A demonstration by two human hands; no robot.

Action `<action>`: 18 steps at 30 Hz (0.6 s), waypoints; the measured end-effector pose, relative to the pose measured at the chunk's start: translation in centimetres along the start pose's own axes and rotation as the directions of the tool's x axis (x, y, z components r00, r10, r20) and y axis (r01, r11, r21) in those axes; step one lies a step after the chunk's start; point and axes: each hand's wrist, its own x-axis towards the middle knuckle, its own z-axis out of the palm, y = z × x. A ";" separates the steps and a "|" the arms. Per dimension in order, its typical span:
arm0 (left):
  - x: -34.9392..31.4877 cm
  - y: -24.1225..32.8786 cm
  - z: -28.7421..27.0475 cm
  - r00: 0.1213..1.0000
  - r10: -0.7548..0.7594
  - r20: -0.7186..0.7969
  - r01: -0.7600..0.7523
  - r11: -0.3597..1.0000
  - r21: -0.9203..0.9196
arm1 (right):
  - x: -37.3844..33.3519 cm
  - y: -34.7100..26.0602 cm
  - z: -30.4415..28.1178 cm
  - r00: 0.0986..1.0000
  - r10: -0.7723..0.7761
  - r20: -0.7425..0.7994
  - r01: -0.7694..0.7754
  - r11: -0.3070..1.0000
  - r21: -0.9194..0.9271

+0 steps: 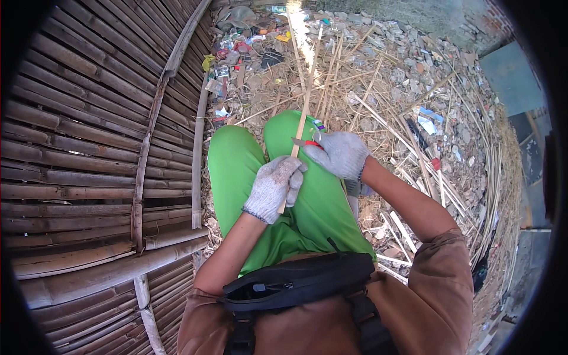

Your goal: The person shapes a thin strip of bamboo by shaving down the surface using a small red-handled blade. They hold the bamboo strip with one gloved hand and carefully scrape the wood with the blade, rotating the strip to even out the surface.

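Now the left hand (274, 184) is clamped round the bamboo strip (305, 111), slanting over the green trousers (322, 195) — right hand (343, 154) gripping the red-handled knife (311, 143), blade across the strip — and too hard a push could skid that edge into the left hand or trousers.

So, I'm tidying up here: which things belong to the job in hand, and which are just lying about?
In use:
strip, in left hand
knife, in right hand
gloves

Lying about:
yellow scrap
blue-white scrap
rubble
loose strips, perhaps offcuts
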 end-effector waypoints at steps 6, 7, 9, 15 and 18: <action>-1.1 -0.1 0.5 1.000 -0.019 -0.023 0.020 0.998 0.051 | -0.3 -0.1 -1.3 0.998 0.052 0.029 -0.052 0.999 0.006; -1.5 0.0 0.4 0.999 -0.029 -0.035 0.031 0.997 0.066 | -0.4 -0.4 -1.6 0.997 0.062 0.040 -0.062 0.998 0.004; -2.4 0.2 0.5 0.998 -0.038 -0.048 0.042 0.996 0.083 | -0.5 -0.9 -2.1 0.994 0.077 0.072 -0.077 0.997 0.003; -6.2 0.6 0.2 0.998 -0.031 -0.053 0.036 0.994 0.103 | -0.5 -0.8 -1.7 0.992 0.115 0.045 -0.117 0.992 0.046; -8.0 1.3 -0.2 0.993 -0.095 -0.063 0.102 0.987 0.125 | -0.5 -1.0 -1.8 0.991 0.116 0.061 -0.120 0.991 0.058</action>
